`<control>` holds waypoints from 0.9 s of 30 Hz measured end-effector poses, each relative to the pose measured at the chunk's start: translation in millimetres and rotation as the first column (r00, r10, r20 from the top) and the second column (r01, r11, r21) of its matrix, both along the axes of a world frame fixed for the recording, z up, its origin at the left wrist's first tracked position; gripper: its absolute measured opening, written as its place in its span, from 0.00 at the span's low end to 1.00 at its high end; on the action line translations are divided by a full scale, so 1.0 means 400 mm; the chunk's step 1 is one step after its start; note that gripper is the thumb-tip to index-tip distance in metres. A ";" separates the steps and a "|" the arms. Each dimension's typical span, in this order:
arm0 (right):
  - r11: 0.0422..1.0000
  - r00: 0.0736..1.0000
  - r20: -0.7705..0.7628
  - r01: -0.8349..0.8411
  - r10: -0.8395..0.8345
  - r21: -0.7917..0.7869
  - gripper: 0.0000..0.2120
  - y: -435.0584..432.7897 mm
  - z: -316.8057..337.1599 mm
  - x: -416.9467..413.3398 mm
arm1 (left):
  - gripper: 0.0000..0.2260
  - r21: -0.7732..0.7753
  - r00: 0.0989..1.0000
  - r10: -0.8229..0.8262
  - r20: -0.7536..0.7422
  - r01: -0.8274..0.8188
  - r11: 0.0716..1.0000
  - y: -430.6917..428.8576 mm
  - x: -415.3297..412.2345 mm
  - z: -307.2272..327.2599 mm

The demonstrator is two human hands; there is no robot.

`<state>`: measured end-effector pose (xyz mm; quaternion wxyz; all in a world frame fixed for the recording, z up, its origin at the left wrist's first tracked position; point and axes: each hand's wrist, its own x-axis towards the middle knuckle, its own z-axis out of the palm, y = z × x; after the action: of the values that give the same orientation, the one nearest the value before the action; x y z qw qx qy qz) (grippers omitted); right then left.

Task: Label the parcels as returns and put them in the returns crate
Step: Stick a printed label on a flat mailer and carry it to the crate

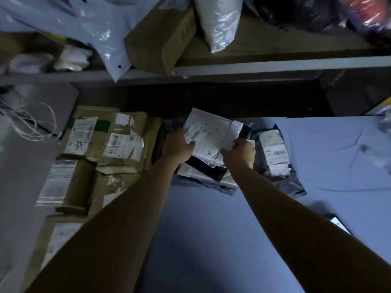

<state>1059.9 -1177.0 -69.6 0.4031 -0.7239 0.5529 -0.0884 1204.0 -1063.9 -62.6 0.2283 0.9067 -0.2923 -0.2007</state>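
A white plastic mailer parcel [208,134] with a printed shipping label is held tilted above a small pile of dark and white parcels [205,172] on the blue table [211,229]. My left hand [178,148] grips its left edge, thumb on top. My right hand [240,152] pinches its lower right corner. A grey mailer [275,157] with a white label lies flat just right of the pile. No crate can be made out in the dim view.
Several brown cardboard parcels [110,144] with labels are stacked at the left. A shelf [254,66] above holds a brown box [160,41] and plastic bags [218,22]. A phone [339,224] lies at the table's right edge. White cords [33,121] hang at far left.
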 end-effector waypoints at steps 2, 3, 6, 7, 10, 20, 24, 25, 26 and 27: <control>0.999 0.999 0.048 0.006 -0.008 0.041 0.16 -0.012 -0.015 0.000 | 0.16 -0.043 0.997 0.077 -0.007 -0.077 0.996 -0.007 -0.007 -0.017; 0.998 0.997 0.069 0.014 -0.017 0.056 0.14 -0.018 -0.018 0.000 | 0.16 -0.067 0.992 0.121 -0.021 -0.122 0.990 -0.008 -0.007 -0.023; 0.995 0.993 0.119 0.017 -0.028 0.098 0.07 -0.031 -0.012 -0.011 | 0.16 -0.110 0.967 0.240 -0.087 -0.249 0.962 -0.010 -0.012 -0.032; 0.993 0.991 0.132 0.012 -0.028 0.117 0.07 -0.033 -0.010 -0.017 | 0.16 -0.104 0.957 0.269 -0.107 -0.280 0.954 -0.009 -0.017 -0.033; 0.991 0.987 0.159 -0.010 -0.011 0.130 0.10 -0.029 0.000 -0.045 | 0.19 -0.009 0.934 0.308 -0.183 -0.314 0.949 0.004 -0.029 -0.050; 0.997 0.955 0.296 -0.045 0.023 0.067 0.21 0.053 0.072 -0.230 | 0.11 -0.167 0.948 0.317 -0.035 -0.318 0.933 0.117 -0.196 -0.041; 0.997 0.957 0.282 -0.081 0.074 0.014 0.13 0.112 0.104 -0.335 | 0.11 -0.237 0.942 0.310 -0.131 -0.334 0.913 0.180 -0.312 -0.005; 0.996 0.959 0.271 -0.085 0.079 0.008 0.11 0.129 0.103 -0.363 | 0.09 -0.239 0.947 0.296 -0.128 -0.319 0.917 0.200 -0.345 -0.001; 0.996 0.963 0.256 -0.090 0.087 0.000 0.10 0.146 0.097 -0.394 | 0.09 -0.240 0.948 0.290 -0.128 -0.314 0.919 0.222 -0.377 0.000; 0.995 0.967 0.236 -0.099 0.098 -0.006 0.09 0.163 0.087 -0.427 | 0.08 -0.238 0.947 0.292 -0.134 -0.316 0.918 0.243 -0.407 -0.006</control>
<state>889.0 -1111.9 -35.0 0.4719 -0.7336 0.4648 -0.1522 1041.1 -966.6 -65.1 0.3860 0.8931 -0.1600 -0.1666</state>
